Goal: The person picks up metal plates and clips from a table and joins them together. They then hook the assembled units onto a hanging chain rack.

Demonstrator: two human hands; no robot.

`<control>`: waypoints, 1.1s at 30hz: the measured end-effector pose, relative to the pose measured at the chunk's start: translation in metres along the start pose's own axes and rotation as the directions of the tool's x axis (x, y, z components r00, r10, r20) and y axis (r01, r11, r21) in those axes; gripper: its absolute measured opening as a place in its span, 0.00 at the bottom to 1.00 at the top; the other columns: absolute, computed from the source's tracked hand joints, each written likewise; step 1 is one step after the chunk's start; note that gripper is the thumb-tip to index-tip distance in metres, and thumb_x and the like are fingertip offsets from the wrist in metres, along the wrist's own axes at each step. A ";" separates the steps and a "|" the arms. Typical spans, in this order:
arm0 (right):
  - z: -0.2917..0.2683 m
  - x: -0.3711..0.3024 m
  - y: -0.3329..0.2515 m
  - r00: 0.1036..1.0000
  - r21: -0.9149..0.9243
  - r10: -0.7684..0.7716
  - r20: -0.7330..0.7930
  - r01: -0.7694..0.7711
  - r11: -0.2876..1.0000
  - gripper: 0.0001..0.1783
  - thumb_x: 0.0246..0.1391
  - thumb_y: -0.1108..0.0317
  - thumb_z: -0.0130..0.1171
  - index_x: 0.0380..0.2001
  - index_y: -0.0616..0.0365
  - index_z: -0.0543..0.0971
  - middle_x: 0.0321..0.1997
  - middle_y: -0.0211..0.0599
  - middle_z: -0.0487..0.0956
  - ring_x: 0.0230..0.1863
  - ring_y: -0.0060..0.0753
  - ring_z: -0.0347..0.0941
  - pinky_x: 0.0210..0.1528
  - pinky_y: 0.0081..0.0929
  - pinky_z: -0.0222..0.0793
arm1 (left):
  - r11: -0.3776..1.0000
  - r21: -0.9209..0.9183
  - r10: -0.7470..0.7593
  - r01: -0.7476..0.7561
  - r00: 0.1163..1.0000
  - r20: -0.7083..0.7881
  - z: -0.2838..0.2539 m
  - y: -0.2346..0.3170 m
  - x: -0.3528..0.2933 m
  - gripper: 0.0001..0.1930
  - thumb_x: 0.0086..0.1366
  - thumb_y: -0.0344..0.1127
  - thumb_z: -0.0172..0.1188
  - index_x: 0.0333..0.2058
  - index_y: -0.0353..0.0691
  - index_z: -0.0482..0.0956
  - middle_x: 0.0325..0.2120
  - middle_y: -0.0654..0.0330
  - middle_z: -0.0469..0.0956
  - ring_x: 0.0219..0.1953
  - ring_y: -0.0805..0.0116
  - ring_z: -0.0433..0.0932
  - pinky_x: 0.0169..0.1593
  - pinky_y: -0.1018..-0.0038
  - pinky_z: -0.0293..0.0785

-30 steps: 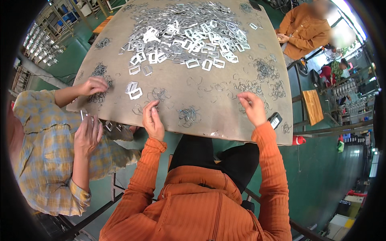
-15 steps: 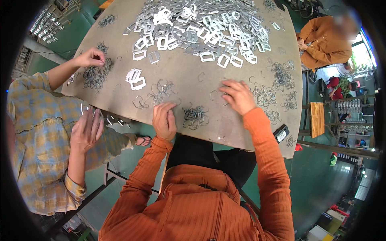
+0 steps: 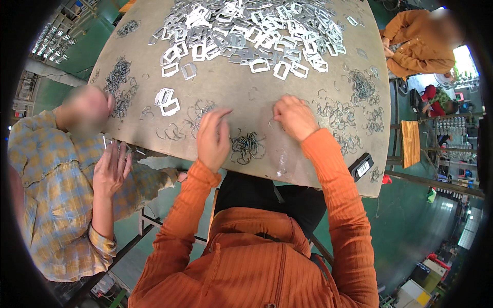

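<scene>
Head view: thin bent wire hook is located on the smooth brown tabletop, right at the right hand's fingertips. Fingers are bunched nearly closed; whether it's gripped can't be told. Left hand is held loosely open between 8 and 9 o'clock of the hook, nothing seen in it. Tangled dark wire pile at 7:30. Flat silvery plates, rectangular, windowed, are heaped at 12. Versus half-second ago: right fingers drawn tighter, left ones raised straighter.
</scene>
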State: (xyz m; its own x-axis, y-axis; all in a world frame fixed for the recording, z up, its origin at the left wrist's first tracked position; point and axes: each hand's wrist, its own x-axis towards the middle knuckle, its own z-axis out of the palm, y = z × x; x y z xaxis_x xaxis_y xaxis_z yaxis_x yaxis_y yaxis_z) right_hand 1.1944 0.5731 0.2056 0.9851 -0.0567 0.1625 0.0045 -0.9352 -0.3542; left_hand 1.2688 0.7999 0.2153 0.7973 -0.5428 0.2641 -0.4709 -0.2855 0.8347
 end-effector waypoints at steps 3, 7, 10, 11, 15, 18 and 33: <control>-0.014 -0.017 -0.001 0.920 0.626 0.388 0.048 -0.331 0.706 0.05 0.54 0.68 0.53 0.30 0.57 0.69 0.38 0.35 0.74 0.39 0.32 0.73 0.37 0.31 0.66 | 0.922 0.359 0.148 -0.147 0.989 0.026 0.038 -0.014 0.034 0.20 0.62 0.31 0.46 0.52 0.30 0.64 0.53 0.42 0.64 0.56 0.46 0.61 0.59 0.62 0.55; -0.020 -0.044 -0.019 0.713 0.971 0.675 0.189 -0.238 -0.021 0.07 0.61 0.65 0.45 0.34 0.58 0.65 0.44 0.47 0.74 0.42 0.35 0.75 0.38 0.28 0.68 | 0.832 0.512 0.104 -0.212 0.967 0.230 0.092 -0.033 0.044 0.25 0.62 0.32 0.45 0.57 0.30 0.57 0.57 0.40 0.57 0.62 0.46 0.53 0.63 0.63 0.49; -0.003 -0.060 -0.028 0.674 0.984 0.727 0.133 0.000 -0.180 0.06 0.62 0.66 0.44 0.34 0.57 0.65 0.46 0.50 0.73 0.47 0.41 0.72 0.47 0.32 0.68 | 0.939 0.111 0.262 -0.325 0.887 0.381 0.101 -0.011 0.035 0.23 0.62 0.29 0.43 0.57 0.33 0.59 0.56 0.43 0.60 0.61 0.51 0.56 0.61 0.66 0.53; 0.003 -0.064 -0.031 0.669 0.972 0.734 0.119 0.073 -0.223 0.06 0.62 0.67 0.43 0.34 0.57 0.65 0.47 0.50 0.73 0.48 0.42 0.72 0.48 0.33 0.68 | 0.945 0.020 0.300 -0.328 0.887 0.351 0.099 -0.005 0.038 0.22 0.62 0.28 0.44 0.56 0.34 0.61 0.54 0.44 0.62 0.59 0.51 0.59 0.60 0.66 0.55; 0.037 -0.056 -0.054 0.822 0.906 0.542 0.175 0.080 -0.415 0.04 0.61 0.68 0.44 0.35 0.55 0.66 0.54 0.49 0.69 0.54 0.43 0.67 0.55 0.36 0.64 | 0.981 -0.103 0.173 -0.167 0.983 0.054 0.082 0.002 0.093 0.18 0.59 0.25 0.46 0.48 0.40 0.71 0.43 0.48 0.74 0.47 0.53 0.73 0.51 0.66 0.67; 0.057 -0.027 -0.055 0.866 0.924 0.453 0.213 -0.027 -0.382 0.03 0.62 0.69 0.42 0.34 0.54 0.65 0.55 0.51 0.67 0.60 0.45 0.61 0.58 0.42 0.61 | 0.947 0.046 0.319 -0.318 0.947 -0.023 0.091 -0.002 0.143 0.14 0.56 0.25 0.50 0.42 0.40 0.76 0.36 0.51 0.78 0.39 0.52 0.76 0.46 0.66 0.71; -0.011 -0.085 0.032 0.685 0.967 0.713 0.149 0.051 -0.251 0.07 0.56 0.69 0.53 0.38 0.58 0.73 0.34 0.31 0.75 0.32 0.23 0.73 0.26 0.16 0.65 | 0.506 0.524 0.533 -0.685 0.726 0.434 0.172 -0.016 0.175 0.10 0.58 0.40 0.53 0.36 0.45 0.77 0.31 0.60 0.77 0.39 0.60 0.70 0.43 0.65 0.65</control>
State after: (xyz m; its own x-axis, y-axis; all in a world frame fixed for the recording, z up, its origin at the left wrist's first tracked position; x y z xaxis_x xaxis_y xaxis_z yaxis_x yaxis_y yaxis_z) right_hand 1.1088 0.5437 0.1906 0.7040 -0.6534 -0.2784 0.2155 0.5700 -0.7929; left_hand 1.3510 0.5738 0.1653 0.1640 -0.8890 0.4275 -0.9823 -0.1867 -0.0114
